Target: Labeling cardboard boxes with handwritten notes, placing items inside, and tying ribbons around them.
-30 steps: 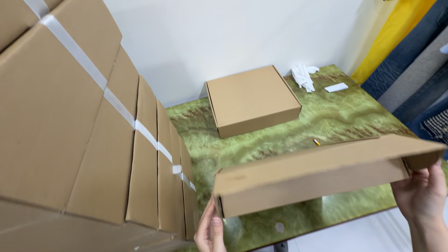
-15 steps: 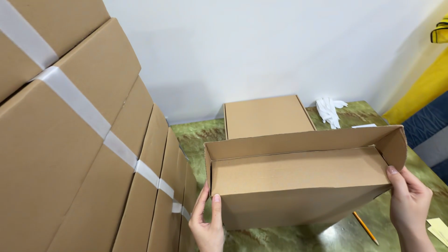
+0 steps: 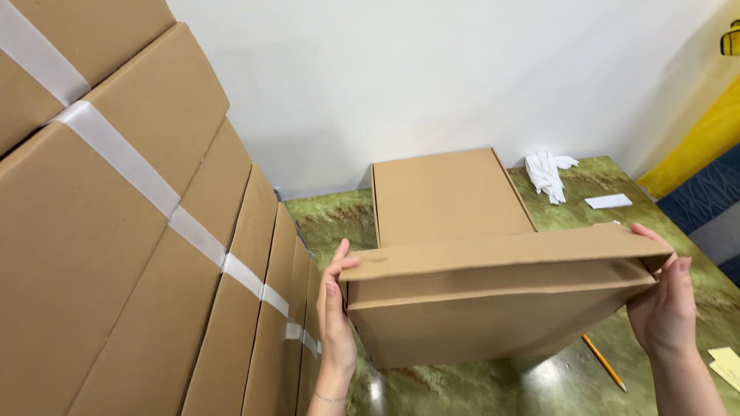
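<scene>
**Two hands hold a flat cardboard box above a green bench**

A brown cardboard box (image 3: 493,308), wide and shallow, is held up in the air over a green marbled bench (image 3: 331,219). Its top flap lies almost closed, leaving a narrow dark gap along the front.

The left hand (image 3: 335,308) presses flat against the box's left end, with the fingers (image 3: 339,258) straight, close together and pointing up along the edge, the tips reaching the flap's corner. The right hand (image 3: 664,304) cups the box's right end, its fingers (image 3: 654,237) curled over the top corner and the thumb lying against the side. The box is clamped between the two palms.

Left of the box, almost touching the left hand, stands a tall leaning row of flat cardboard sheets (image 3: 139,231) bound by a white strap (image 3: 185,223); there is very little room on that side. Behind the box, a second closed box (image 3: 447,196) rests on the bench against a white wall (image 3: 432,77). To the right of the box the bench is more open: a crumpled white cloth (image 3: 546,173) and a small white card (image 3: 607,202) lie behind it, a pencil (image 3: 603,362) lies below its right corner, and pale paper slips (image 3: 724,362) sit at the bench's right edge.
</scene>
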